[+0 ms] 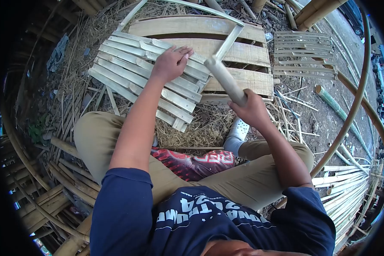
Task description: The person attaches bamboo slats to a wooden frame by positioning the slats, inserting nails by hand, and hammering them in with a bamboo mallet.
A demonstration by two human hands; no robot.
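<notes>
Left hand: here it is, the left hand (pixel 172 64) pressed palm-down near the top edge of the slatted panel (pixel 145 79), fingers out towards the right, clenched around nothing.
Right hand: and over on the right, the right hand (pixel 251 110) has a firm grip on the lower end of a wooden club (pixel 227 81), whose thick end tilts up and to the left.
Slatted panel: centre-left of the frame, pale strips side by side, lying at a slant and partly over the wooden boards (pixel 239 51); thin strips (pixel 230 41) make an angular outline above it.
Club's thick end: right above the boards, close to the panel's right side; whether it touches anything, I cannot tell.
Boards: top centre, wide planks with dark gaps between them.
Second panel: another slatted one (pixel 303 53), smaller in view, flat on the ground at upper right.
Ground: dry shavings (pixel 192 134) heaped just below the first panel, loose strips scattered about.
Legs: folded in tan trousers (pixel 243 181), a white shoe (pixel 240 129) near centre, red patterned cloth (pixel 196 164) between the knees.
Bamboo: a green pole (pixel 343 115) on the right, a stack of pale poles (pixel 345 187) at lower right, more canes (pixel 72 183) at lower left.
</notes>
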